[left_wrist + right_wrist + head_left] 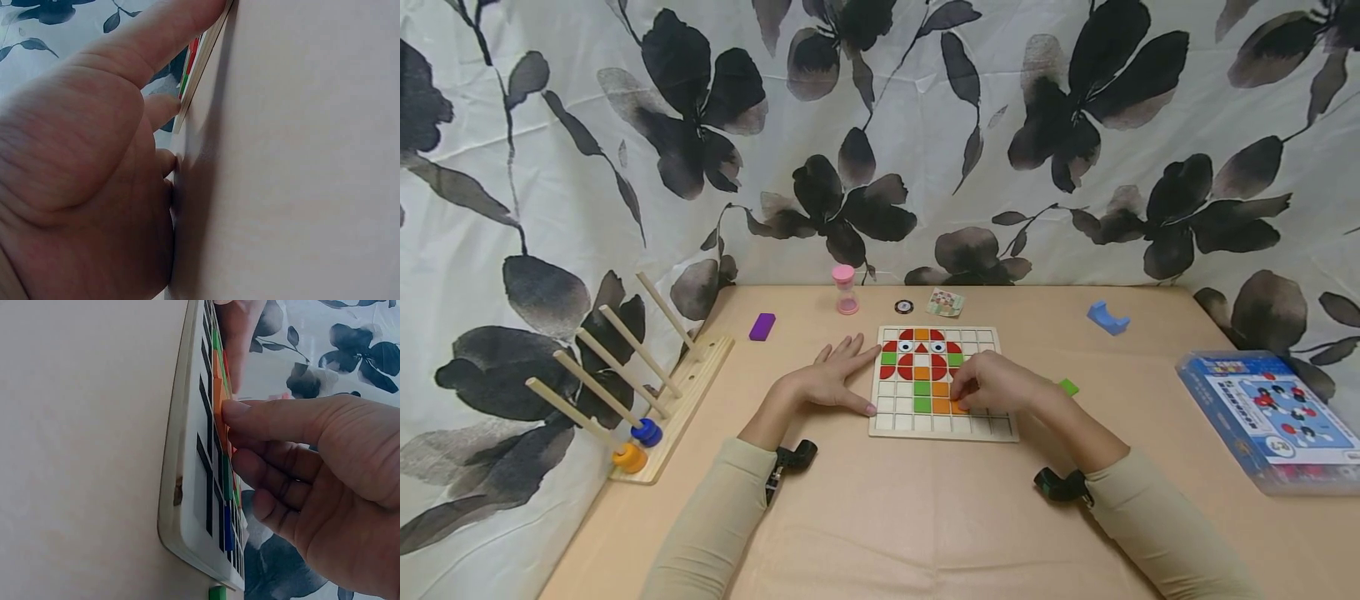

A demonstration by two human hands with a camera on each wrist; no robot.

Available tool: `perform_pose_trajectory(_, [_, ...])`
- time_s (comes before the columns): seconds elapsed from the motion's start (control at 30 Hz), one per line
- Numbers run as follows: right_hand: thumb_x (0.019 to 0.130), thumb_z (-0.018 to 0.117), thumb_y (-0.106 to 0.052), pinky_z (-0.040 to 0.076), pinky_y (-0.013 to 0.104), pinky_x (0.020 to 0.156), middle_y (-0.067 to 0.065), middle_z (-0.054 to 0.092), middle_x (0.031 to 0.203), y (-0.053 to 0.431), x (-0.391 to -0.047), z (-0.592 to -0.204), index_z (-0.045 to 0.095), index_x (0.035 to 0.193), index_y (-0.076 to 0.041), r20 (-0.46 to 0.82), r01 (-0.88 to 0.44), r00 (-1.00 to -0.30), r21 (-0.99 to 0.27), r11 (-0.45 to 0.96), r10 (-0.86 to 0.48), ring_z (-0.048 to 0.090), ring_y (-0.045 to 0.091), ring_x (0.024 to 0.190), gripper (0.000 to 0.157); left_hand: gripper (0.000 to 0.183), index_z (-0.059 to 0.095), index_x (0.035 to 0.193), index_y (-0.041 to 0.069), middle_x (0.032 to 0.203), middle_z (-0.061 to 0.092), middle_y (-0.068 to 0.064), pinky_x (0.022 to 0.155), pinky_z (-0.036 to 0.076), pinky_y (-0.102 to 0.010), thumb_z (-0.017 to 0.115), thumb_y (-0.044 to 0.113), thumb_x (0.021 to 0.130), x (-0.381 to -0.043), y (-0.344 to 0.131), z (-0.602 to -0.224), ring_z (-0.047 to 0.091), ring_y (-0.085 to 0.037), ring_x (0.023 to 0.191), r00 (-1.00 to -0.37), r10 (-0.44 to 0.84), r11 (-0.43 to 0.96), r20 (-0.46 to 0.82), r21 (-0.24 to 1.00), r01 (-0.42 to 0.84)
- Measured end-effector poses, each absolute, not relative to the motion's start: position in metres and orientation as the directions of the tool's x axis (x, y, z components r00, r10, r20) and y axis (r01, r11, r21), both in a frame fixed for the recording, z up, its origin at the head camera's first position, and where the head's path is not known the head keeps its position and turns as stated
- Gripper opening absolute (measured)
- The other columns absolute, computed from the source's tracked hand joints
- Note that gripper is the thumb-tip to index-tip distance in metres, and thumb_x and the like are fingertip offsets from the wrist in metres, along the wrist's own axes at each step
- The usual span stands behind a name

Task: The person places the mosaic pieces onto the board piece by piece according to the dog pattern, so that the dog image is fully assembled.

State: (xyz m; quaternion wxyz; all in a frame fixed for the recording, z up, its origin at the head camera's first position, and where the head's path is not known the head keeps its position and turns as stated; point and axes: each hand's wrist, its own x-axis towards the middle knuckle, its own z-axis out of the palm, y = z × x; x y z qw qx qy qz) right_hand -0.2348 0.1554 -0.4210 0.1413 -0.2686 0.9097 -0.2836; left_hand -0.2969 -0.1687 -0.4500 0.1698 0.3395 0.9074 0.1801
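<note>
A white grid board (895,427) lies on the table with red, green, orange and eye-marked tiles set in its squares. Along its left edge my left hand (831,382) is spread, thumb and a fingertip touching the rim; in the left wrist view the palm (69,144) shows beside the board's side. My right hand (1003,383) is over the board's lower right part. Its thumb and fingers pinch an orange tile (219,406) at the board surface, partly hidden by the fingertips. A loose green tile (1069,387) lies right of the board, by the right wrist.
At the left stands a wooden peg rack (700,367) with blue and orange rings. Behind the board are a purple block (762,327), a pink sand timer (846,292), a black disc (904,307), a pattern card (945,302) and a blue piece (1108,318). A boxed set (1277,417) sits right.
</note>
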Motion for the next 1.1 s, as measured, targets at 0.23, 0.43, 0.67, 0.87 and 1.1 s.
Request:
perform_pose_trajectory(0.23, [0.078, 0.080, -0.014, 0.051, 0.025, 0.065, -0.010, 0.067, 0.078, 0.158, -0.235, -0.424, 0.076, 0.086, -0.019, -0.082, -0.445, -0.804, -0.573, 0.688, -0.588, 0.057, 0.011, 0.071, 0.010, 0.112, 0.013, 0.155, 0.029, 0.161, -0.005, -0.011, 0.115, -0.006, -0.054, 0.068, 0.073, 0.068, -0.296, -0.167, -0.451, -0.009, -0.030, 0.147, -0.718, 0.670, 0.710, -0.189, 0.445, 0.545])
perform_pose_trajectory(0.43, [0.078, 0.081, -0.019, 0.050, 0.025, 0.065, -0.011, 0.066, 0.077, 0.161, -0.235, -0.424, 0.075, 0.086, -0.021, -0.086, -0.457, -0.792, -0.573, 0.680, -0.605, 0.057, 0.011, 0.071, 0.010, 0.112, 0.014, 0.155, 0.029, 0.161, -0.005, -0.012, 0.115, -0.007, -0.054, 0.069, 0.071, 0.068, -0.295, -0.165, -0.452, -0.010, -0.030, 0.147, -0.723, 0.666, 0.708, -0.184, 0.459, 0.536])
perform_pose_trajectory(0.67, [0.083, 0.076, -0.017, 0.050, 0.028, 0.070, 0.000, 0.070, 0.093, 0.200, -0.245, -0.415, 0.075, 0.101, -0.015, -0.035, -0.439, -0.781, -0.679, 0.588, -0.624, 0.059, 0.019, 0.081, 0.018, 0.112, 0.013, 0.155, 0.028, 0.161, -0.006, -0.011, 0.115, -0.007, -0.054, 0.069, 0.072, 0.068, -0.292, -0.164, -0.454, -0.010, -0.030, 0.147, -0.727, 0.662, 0.713, -0.183, 0.455, 0.534])
perform_pose_trajectory(0.87, [0.082, 0.076, -0.015, 0.052, 0.030, 0.076, 0.009, 0.069, 0.105, 0.263, -0.253, -0.409, 0.071, 0.110, -0.010, -0.089, -0.304, -0.841, -0.738, 0.603, -0.533, 0.060, 0.025, 0.090, 0.029, 0.113, 0.014, 0.155, 0.028, 0.161, -0.005, -0.012, 0.115, -0.007, -0.053, 0.070, 0.070, 0.068, -0.291, -0.162, -0.455, -0.010, -0.029, 0.147, -0.731, 0.658, 0.712, -0.180, 0.466, 0.526])
perform_pose_trajectory(1.1, [0.074, 0.082, -0.010, 0.050, 0.027, 0.071, 0.009, 0.069, 0.101, 0.321, -0.252, -0.421, 0.072, 0.106, -0.009, -0.208, -0.218, -0.849, -0.700, 0.680, -0.486, 0.056, 0.024, 0.084, 0.034, 0.112, 0.013, 0.155, 0.029, 0.161, -0.006, -0.011, 0.115, -0.007, -0.054, 0.069, 0.072, 0.068, -0.288, -0.161, -0.456, -0.009, -0.030, 0.147, -0.733, 0.656, 0.719, -0.183, 0.447, 0.532])
